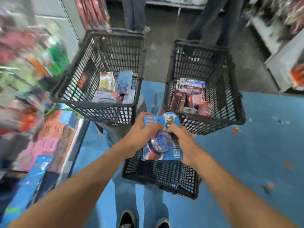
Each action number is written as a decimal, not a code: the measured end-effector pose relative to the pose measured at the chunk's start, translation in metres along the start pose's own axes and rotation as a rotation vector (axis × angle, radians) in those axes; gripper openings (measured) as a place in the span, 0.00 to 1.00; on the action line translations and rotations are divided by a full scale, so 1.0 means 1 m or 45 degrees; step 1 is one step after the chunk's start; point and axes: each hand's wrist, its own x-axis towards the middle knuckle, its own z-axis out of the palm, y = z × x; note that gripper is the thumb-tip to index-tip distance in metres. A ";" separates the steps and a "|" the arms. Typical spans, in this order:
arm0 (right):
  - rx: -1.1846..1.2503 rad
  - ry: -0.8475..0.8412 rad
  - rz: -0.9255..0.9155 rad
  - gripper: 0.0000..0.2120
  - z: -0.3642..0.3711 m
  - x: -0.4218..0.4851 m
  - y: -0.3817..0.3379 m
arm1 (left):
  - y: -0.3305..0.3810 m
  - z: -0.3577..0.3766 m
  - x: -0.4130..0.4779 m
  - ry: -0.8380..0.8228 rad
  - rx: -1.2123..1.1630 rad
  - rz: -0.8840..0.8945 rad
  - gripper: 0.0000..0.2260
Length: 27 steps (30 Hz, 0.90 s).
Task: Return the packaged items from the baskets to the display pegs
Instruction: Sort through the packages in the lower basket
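A blue blister pack point(162, 142) with a round blue toy under clear plastic is held over the floor in front of me. My left hand point(139, 134) grips its left edge near the top. My right hand point(181, 137) holds its right side, fingers curled over the front. Beyond it stand two black mesh baskets: the left basket point(98, 106) holds several blue and yellow packs, the right basket point(213, 124) holds several red and white packs. A third black basket point(164, 176) sits below my hands. The display at the left point(24, 79) is blurred.
Boxed toys point(49, 142) fill a low shelf at the left. Two people's legs point(212, 18) stand behind the baskets. A grey shelf unit point(279, 63) runs along the right. My shoes point(143, 219) stand on the blue floor, with small litter to the right.
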 end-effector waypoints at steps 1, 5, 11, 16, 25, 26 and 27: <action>-0.002 -0.024 -0.038 0.18 0.004 -0.005 -0.022 | 0.024 0.000 -0.002 0.005 0.024 0.036 0.10; -0.052 -0.063 -0.139 0.13 0.025 -0.014 -0.105 | 0.105 -0.008 0.000 0.056 0.019 0.108 0.13; -0.029 -0.074 -0.187 0.23 0.072 0.004 -0.175 | 0.181 -0.047 0.014 0.088 -0.176 -0.020 0.28; -0.019 0.075 -0.221 0.18 0.119 0.063 -0.201 | 0.197 -0.103 0.063 0.063 -0.316 -0.086 0.19; -0.194 0.431 -0.144 0.13 0.193 0.256 -0.184 | 0.170 -0.213 0.222 0.217 -0.306 -0.136 0.06; -0.209 0.430 -0.085 0.14 0.198 0.277 -0.176 | 0.164 -0.223 0.238 0.224 -0.249 -0.150 0.02; -0.243 0.443 -0.036 0.18 0.199 0.303 -0.165 | 0.155 -0.233 0.258 0.230 -0.187 -0.151 0.04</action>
